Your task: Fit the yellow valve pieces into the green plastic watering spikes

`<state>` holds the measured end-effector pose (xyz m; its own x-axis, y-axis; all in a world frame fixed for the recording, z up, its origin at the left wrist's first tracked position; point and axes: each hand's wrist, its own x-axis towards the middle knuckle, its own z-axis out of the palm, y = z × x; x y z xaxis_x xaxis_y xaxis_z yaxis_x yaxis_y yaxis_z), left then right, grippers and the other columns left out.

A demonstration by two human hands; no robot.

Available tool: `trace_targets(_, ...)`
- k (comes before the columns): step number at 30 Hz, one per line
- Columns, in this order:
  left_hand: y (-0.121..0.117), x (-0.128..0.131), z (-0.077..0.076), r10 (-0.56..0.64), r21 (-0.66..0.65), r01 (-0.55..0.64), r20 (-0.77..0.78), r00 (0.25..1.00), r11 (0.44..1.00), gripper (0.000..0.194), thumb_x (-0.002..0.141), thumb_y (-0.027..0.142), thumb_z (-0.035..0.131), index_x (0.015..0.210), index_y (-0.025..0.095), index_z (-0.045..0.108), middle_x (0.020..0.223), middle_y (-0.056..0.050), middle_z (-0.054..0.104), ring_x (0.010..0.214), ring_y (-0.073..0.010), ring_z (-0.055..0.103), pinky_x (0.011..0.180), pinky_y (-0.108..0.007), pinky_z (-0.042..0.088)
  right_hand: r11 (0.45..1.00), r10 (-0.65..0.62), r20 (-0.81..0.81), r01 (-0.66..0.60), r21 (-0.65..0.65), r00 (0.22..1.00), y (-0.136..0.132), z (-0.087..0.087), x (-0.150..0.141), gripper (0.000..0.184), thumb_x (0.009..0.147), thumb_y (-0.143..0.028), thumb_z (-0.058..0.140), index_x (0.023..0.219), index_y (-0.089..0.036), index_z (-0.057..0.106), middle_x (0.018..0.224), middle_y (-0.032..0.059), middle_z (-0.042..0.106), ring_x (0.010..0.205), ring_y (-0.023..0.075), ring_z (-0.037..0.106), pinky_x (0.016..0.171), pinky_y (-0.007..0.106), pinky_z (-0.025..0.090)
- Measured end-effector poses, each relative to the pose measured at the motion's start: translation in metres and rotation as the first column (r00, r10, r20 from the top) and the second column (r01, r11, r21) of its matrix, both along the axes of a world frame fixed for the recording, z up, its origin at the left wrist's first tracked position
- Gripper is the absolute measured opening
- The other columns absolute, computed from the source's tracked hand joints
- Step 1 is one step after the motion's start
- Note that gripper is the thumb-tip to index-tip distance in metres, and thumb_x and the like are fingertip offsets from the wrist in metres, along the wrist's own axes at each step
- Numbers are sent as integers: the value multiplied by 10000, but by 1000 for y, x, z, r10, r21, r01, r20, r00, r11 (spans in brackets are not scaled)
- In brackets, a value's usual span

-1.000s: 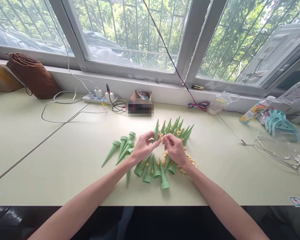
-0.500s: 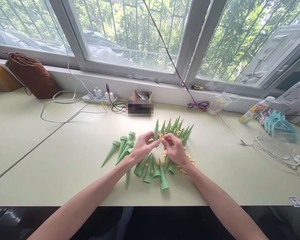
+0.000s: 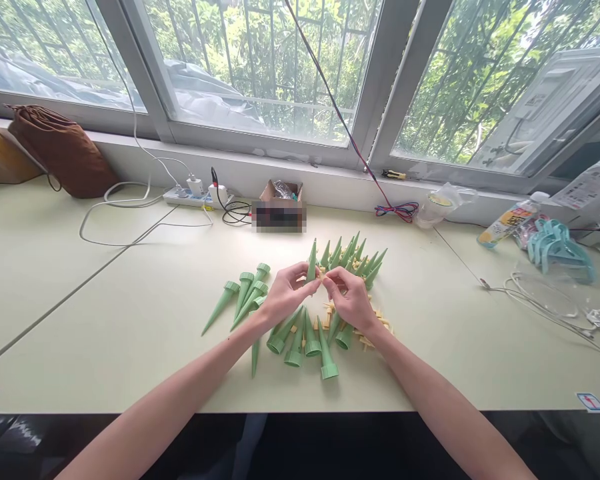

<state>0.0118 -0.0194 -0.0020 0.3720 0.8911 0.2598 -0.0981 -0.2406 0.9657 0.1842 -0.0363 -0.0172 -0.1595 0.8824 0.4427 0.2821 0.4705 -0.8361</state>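
My left hand (image 3: 291,292) is closed around a green plastic plant watering spike (image 3: 312,259), whose pointed end stands upward. Close beside it, my right hand (image 3: 351,298) pinches a small pale-yellow plastic piece (image 3: 323,274) against the left fingertips; fingers partly hide both parts. Behind the hands, several green spikes (image 3: 350,251) stand point-up with yellow parts among them. Loose spikes (image 3: 296,348) lie nearer to me, and more lie left of my left hand (image 3: 224,305). Small yellow pieces (image 3: 369,339) are piled under and beside my right wrist.
At the back stand a power strip (image 3: 185,195) with cables and a small cardboard box (image 3: 280,193). A brown drawstring bag (image 3: 63,153) rests at the left. To the right are a bottle (image 3: 513,220), light-blue plastic clips (image 3: 560,250) and a white cable (image 3: 545,310).
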Motion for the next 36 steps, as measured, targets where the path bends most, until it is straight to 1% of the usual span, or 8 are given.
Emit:
trace_targets(5, 1, 0, 1, -1, -43, 3, 44, 999, 999, 210, 807, 301, 742, 960, 166, 695, 968, -64, 666, 855, -163, 585, 703, -254, 491, 1000, 11, -22, -11, 10, 1000, 1, 1, -1, 156, 957, -354, 548, 970, -202, 578, 846, 20, 616, 582, 117, 563, 511, 256, 484)
trace_targets(7, 1, 1, 1, -1, -58, 3, 45, 999, 998, 215, 802, 306, 746, 956, 165, 696, 962, -64, 666, 842, -162, 584, 689, -254, 487, 1000, 12, -23, -12, 9, 1000, 1, 2, -2, 155, 955, -355, 550, 970, -203, 572, 857, 23, 620, 585, 118, 568, 516, 258, 488)
trace_targets(11, -1, 2, 2, 5, -60, -2, 36, 999, 998, 219, 795, 311, 752, 944, 160, 697, 962, -68, 666, 827, -160, 581, 678, -256, 487, 1000, 8, -15, -8, -1, 1000, 1, 1, -2, 169, 960, -356, 537, 897, -201, 559, 777, 11, 605, 579, 124, 562, 518, 257, 480)
trace_targets(15, -1, 2, 0, -2, -38, 3, 23, 1000, 999, 212, 811, 313, 738, 954, 163, 694, 970, -68, 663, 839, -160, 585, 688, -258, 496, 1000, -10, 16, 10, -6, 1000, 1, -1, 0, 180, 961, -355, 531, 875, -198, 554, 705, -6, 580, 550, 124, 551, 515, 258, 461)
trace_targets(21, 0, 2, -3, 0, -12, 0, 12, 1000, 1000, 222, 817, 332, 730, 955, 165, 685, 931, -60, 656, 847, -165, 591, 707, -267, 513, 1000, -31, 46, 31, -3, 998, 0, 0, 1, 198, 958, -361, 527, 852, -197, 558, 663, -13, 574, 541, 127, 538, 521, 259, 440)
trace_targets(27, 0, 1, -3, 7, 19, -6, -17, 1000, 1000, 235, 822, 338, 722, 971, 160, 683, 989, -80, 665, 865, -174, 604, 728, -282, 526, 999, -30, 47, 32, -25, 998, -1, 2, 1, 247, 955, -415, 527, 841, -199, 560, 647, -13, 560, 531, 130, 524, 507, 260, 431)
trace_targets(33, 0, 2, -2, 32, 25, -31, -23, 999, 999, 220, 814, 340, 722, 935, 162, 678, 969, -72, 665, 877, -178, 613, 738, -286, 535, 999, -26, 2, 26, -42, 1000, 0, -1, -1, 301, 963, -475, 510, 869, -198, 577, 681, -6, 571, 540, 129, 537, 512, 257, 442)
trace_targets(36, 0, 2, -1, 74, -10, -74, -9, 997, 997, 231, 800, 347, 728, 930, 165, 668, 956, -67, 654, 882, -184, 613, 711, -281, 542, 998, -50, -88, 46, -46, 995, 2, -2, 0, 322, 998, -492, 425, 995, -205, 572, 761, 0, 592, 522, 115, 548, 487, 246, 434)
